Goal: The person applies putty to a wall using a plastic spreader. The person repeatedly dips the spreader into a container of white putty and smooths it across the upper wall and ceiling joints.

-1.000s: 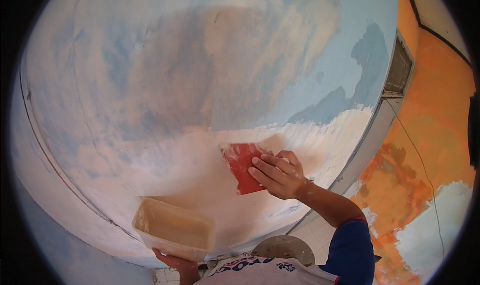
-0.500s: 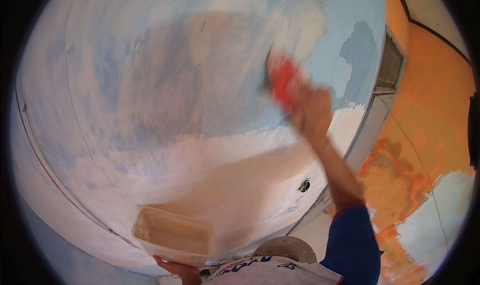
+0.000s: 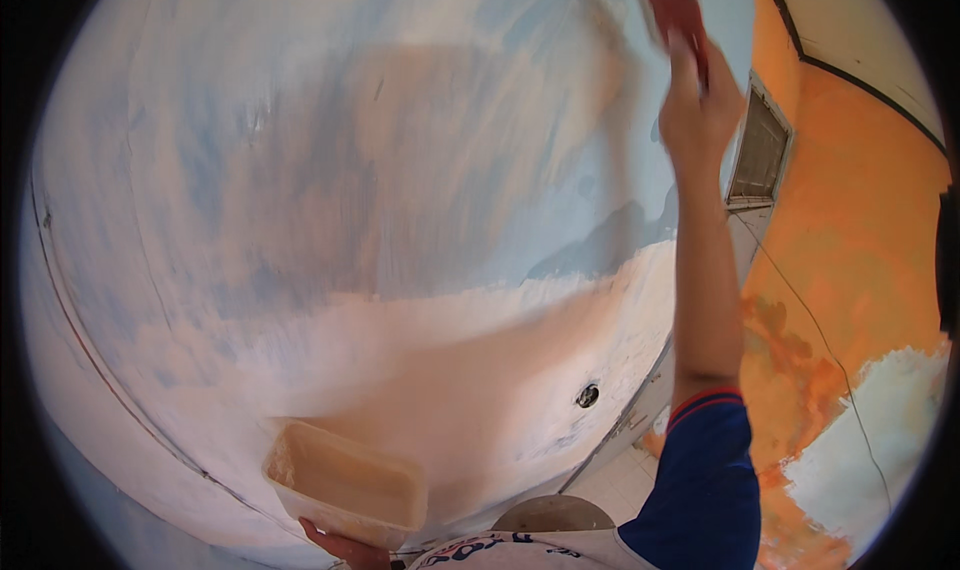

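My right hand (image 3: 703, 105) is raised high at the upper right, with its fingers closed round a flat red hand tool (image 3: 675, 8). The far end of the tool is cut off by the upper picture edge, so its exact kind is unclear. Pale blue wall (image 3: 420, 200) streaked with whitish and pinkish smears lies in front of me. Low on the left, my left hand (image 3: 345, 549) grips a translucent rectangular plastic tub (image 3: 335, 515) from below, its thumb against the side. Whatever coats the tub's inside looks pale beige.
Right of the painted wall is a framed vent or small window (image 3: 762, 155), beside an orange wall (image 3: 850, 190) with whitish patches. A round hole (image 3: 587, 396) sits low in the wall. A cable (image 3: 205, 472) runs along the lower left. Below is a round brownish thing (image 3: 553, 513).
My right hand has swung up and to the right with the red tool, away from the middle of the wall. The left hand and tub have stayed almost in place.
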Demonstrator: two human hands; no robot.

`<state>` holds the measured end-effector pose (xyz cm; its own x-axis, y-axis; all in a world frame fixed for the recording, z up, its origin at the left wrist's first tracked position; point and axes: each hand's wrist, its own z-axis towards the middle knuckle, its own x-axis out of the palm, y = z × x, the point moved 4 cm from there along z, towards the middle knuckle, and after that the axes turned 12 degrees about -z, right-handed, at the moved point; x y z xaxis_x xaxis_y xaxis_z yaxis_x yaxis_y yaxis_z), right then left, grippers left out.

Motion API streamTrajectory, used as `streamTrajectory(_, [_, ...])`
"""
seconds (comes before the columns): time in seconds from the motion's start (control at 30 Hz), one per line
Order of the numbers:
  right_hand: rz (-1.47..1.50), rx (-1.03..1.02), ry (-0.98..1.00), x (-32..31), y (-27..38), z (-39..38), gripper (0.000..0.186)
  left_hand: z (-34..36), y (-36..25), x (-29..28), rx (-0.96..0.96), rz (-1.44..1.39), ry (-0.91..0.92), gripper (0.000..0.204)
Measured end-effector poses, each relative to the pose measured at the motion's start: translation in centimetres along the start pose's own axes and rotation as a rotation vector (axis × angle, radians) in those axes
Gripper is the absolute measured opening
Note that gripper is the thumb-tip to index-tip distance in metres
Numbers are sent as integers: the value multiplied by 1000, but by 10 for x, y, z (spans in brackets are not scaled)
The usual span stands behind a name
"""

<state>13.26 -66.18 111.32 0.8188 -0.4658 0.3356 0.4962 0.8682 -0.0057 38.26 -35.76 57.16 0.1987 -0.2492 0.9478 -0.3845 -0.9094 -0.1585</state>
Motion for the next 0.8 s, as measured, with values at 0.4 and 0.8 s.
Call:
streamTrajectory(0.4, [16,-721,622,-43,55,-206,38,3,19,-1,-40,-36,59,78])
streamTrajectory(0.8, [-256,-326,36,50,-3,62,24,-21,11,30,-57,-57,-14,78])
